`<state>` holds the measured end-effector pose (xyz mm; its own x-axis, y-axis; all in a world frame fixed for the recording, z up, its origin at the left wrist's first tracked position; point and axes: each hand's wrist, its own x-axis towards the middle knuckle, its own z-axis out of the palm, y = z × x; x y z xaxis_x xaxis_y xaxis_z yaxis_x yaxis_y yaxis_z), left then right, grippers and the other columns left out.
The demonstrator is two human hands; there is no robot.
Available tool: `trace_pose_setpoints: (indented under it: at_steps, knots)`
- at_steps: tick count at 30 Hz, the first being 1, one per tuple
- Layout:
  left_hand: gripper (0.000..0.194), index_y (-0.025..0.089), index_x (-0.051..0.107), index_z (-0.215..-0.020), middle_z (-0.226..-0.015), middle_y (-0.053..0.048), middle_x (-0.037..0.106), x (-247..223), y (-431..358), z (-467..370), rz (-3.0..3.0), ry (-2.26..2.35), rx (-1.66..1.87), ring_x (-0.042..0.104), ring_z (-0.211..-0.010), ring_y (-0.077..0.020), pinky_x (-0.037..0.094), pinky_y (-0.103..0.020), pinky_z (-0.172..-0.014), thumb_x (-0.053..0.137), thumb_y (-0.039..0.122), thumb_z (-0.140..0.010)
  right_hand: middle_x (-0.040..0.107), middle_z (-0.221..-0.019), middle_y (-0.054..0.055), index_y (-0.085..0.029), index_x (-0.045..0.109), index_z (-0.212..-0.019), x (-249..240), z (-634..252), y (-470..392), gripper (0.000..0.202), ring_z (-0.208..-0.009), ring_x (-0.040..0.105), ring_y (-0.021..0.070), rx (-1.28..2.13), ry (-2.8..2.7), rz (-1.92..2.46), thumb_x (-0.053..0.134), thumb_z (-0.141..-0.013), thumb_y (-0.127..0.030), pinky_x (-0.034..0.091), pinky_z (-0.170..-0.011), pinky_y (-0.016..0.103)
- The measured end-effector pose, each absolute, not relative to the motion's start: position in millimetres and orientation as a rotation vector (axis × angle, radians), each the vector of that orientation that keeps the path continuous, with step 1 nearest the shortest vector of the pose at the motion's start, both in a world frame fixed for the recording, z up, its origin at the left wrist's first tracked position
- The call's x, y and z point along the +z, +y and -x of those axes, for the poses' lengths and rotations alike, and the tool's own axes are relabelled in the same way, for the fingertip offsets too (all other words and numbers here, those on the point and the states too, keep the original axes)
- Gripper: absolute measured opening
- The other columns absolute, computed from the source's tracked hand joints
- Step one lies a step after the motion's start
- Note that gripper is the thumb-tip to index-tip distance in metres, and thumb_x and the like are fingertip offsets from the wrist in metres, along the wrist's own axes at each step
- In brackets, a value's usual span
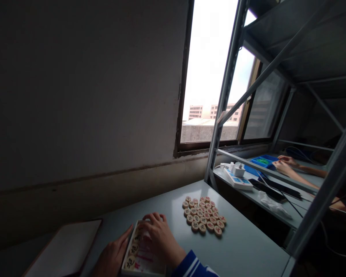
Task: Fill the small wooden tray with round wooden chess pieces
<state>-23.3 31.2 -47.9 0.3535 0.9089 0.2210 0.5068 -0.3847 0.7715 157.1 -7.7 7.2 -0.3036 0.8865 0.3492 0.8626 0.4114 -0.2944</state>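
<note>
We take the box (147,257) as our landmark; it lies on the table (242,242), at the near edge of our view. Inside it, along the left wall, we see a row of round pieces (133,249) with black characters, and the bottom has pink and red marks. Our left hand (113,254) is at the left side of the box, its fingers straight and close together along the wall; we cannot tell if it grips. Our right hand (160,234) reaches over the box from the right, with its fingers bent down at the far end. Its fingertips are partly hidden, so we cannot tell if they pinch a piece. On this arm we wear a blue sleeve (192,265) with white stripes.

To the right of the box and a little farther, the loose pieces (203,220) lie flat in one close group, black characters mostly on the left and red ones on the right. To the left of the box there is a pale board (67,246) with a dark edge. Far to the right of the box, behind the rack (226,84), we see a power strip (239,181), a blue bin (265,161) and another person's hands (285,165) beside it.
</note>
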Motion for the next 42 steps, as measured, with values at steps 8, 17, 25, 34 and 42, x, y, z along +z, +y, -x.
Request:
trace_pose_setpoints:
  at_steps: [8,17,25,34,42]
  knots:
    - [0.047,0.020,0.054,-0.118,-0.111,-0.005,0.062,-43.2,29.4,19.8,-2.018,1.335,0.770,0.061,-0.097,-0.0213,0.048,-0.025,-0.078,0.039,0.041,-0.078,0.047,-0.120,0.000,-0.028,0.044,-0.115,3.0,-154.6,-5.0,0.041,-0.105,0.042,0.0198,-0.015,-2.242,1.514,0.057,-0.078,-0.016,0.038,-0.085,0.037]
    - [0.052,0.017,0.041,-0.128,-0.064,0.000,0.068,-33.1,21.5,18.8,-2.072,1.322,0.647,0.058,-0.055,-0.0140,0.041,-0.019,-0.052,0.035,0.036,-0.080,0.047,-0.119,-0.001,-0.033,0.046,-0.114,3.9,-156.5,-5.9,0.035,-0.102,0.043,0.0206,-0.042,-2.291,1.471,0.055,-0.082,-0.022,0.038,-0.082,0.038]
    - [0.056,0.011,0.035,-0.132,-0.040,0.005,0.046,-34.9,21.8,16.6,-2.104,1.387,0.581,0.042,-0.041,-0.0108,0.028,-0.019,-0.044,0.034,0.029,-0.079,0.051,-0.115,-0.001,-0.027,0.053,-0.101,7.1,-156.0,-5.7,0.025,-0.103,0.044,0.0175,-0.009,-2.198,1.455,0.062,-0.077,-0.027,0.032,-0.084,0.033]
    - [0.060,0.009,0.018,-0.137,-0.047,0.005,0.053,-24.1,15.3,14.2,-2.079,1.393,0.544,0.046,-0.044,-0.0101,0.029,-0.018,-0.046,0.032,0.023,-0.081,0.059,-0.097,0.001,-0.026,0.054,-0.103,9.3,-203.4,0.8,0.025,-0.093,0.048,0.0184,-0.131,-1.794,1.762,0.049,-0.081,-0.015,0.028,-0.081,0.036]
    - [0.056,0.012,0.022,-0.136,-0.054,0.002,0.059,-2.8,3.7,11.6,-2.100,1.483,0.563,0.053,-0.054,-0.0125,0.030,-0.020,-0.052,0.031,0.031,-0.084,0.054,-0.114,0.008,-0.021,0.061,-0.094,8.1,-226.1,-9.6,0.021,-0.108,0.038,0.0291,-0.339,-1.572,2.043,0.048,-0.079,-0.016,0.027,-0.082,0.043]
